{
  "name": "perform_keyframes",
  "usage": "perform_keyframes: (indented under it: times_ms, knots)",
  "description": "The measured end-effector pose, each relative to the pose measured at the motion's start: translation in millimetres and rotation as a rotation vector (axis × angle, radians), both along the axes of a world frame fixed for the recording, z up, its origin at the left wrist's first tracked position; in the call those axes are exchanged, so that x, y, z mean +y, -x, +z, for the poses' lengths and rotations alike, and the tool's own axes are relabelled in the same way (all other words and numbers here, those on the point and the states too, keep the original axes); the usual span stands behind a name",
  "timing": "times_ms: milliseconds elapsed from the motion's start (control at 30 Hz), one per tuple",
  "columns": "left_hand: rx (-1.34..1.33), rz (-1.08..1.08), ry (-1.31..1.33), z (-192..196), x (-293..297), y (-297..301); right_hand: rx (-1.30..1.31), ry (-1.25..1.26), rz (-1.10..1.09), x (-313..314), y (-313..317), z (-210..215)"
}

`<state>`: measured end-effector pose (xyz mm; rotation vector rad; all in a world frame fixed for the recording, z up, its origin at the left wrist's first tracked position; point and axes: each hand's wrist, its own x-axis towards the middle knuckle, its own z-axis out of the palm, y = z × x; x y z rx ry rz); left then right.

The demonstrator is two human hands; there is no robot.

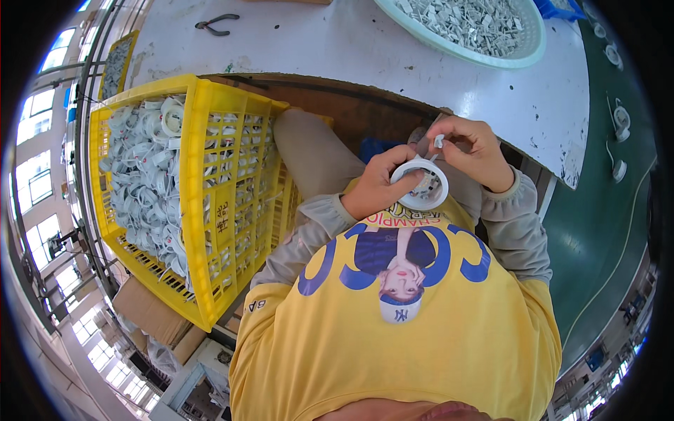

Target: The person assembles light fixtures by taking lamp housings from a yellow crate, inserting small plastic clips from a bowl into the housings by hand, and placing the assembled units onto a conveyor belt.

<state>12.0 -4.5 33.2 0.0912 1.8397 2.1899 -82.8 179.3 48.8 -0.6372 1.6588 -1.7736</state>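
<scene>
Over my lap, my left hand [373, 186] is closed on a white round lamp housing [441, 191], its thumb reaching over the rim into the opening. Inside the housing, a pale board with small parts partly shows. A short white strip or lead sticks up from the far side of the rim. Just beyond it on the right, my right hand [483, 153] pinches a small white plastic piece [439, 141] between thumb and forefinger. Whether a wire joins the piece to the housing is too small to tell.
A yellow crate [193, 203] heaped with similar white housings [151, 168] stands at my left. On the white worktable [316, 42] ahead lie pliers [217, 25] and a pale green basket [449, 48] of small white parts. White round pieces [620, 119] lie on green flooring at right.
</scene>
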Motion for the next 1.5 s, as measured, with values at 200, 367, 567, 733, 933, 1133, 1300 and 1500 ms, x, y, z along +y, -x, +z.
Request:
perform_keyframes:
  times_ms: [200,367,567,733,933,1133,1300,1500]
  knots:
    - [-0.065,0.022,0.057,-2.9,3.6,-0.7,0.366,-0.24,0.094,-1.7,-10.2,-9.0]
    - [-0.069,0.053,-0.046,-4.7,5.2,-1.8,0.153,-0.278,-0.004,4.4,-18.5,-8.5]
    - [-0.097,0.013,0.101,-6.8,5.5,-0.7,0.048,-0.155,0.004,12.2,-22.5,-11.4]
    - [-0.136,0.054,-0.049,-1.5,9.9,-1.3,0.064,-0.115,0.02,12.9,-24.0,-11.9]
    - [-0.022,-0.019,0.072,-12.4,8.9,-3.0,0.048,-0.123,0.046,14.0,-25.4,-11.7]
    - [0.008,-0.007,0.102,-14.2,9.3,-3.8,-0.041,-0.115,-0.026,13.2,-30.3,-15.9]
    - [-0.02,0.01,0.124,-11.0,9.0,-3.8,-0.055,-0.1,-0.048,13.8,-31.5,-16.7]
    - [0.015,-0.012,0.13,-6.4,7.5,-3.7,0.013,-0.173,-0.009,14.2,-31.0,-5.5]
